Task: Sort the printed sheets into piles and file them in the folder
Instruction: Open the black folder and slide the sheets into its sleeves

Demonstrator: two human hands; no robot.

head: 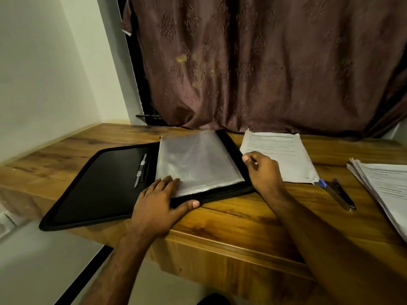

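Black zip folder (97, 190) is lying open on the wooden worktop (231, 219), clear plastic sleeves (198, 164) fanned on its right half, and they look empty as far as I can tell. Left hand (158, 205) lies flat with straight fingers on the near corner of the sleeves, thumb along the folder's edge. Right hand (262, 170) has its fingers curled at the sleeves' right edge, seemingly pinching one to lift it, though I can't be sure. Two piles of printed sheets are out already: one pile (279, 157) just beside the folder, another stack (383, 190) at the far right, stapler (337, 192) between them. So sorting looks well underway, but filing hasn't really started.
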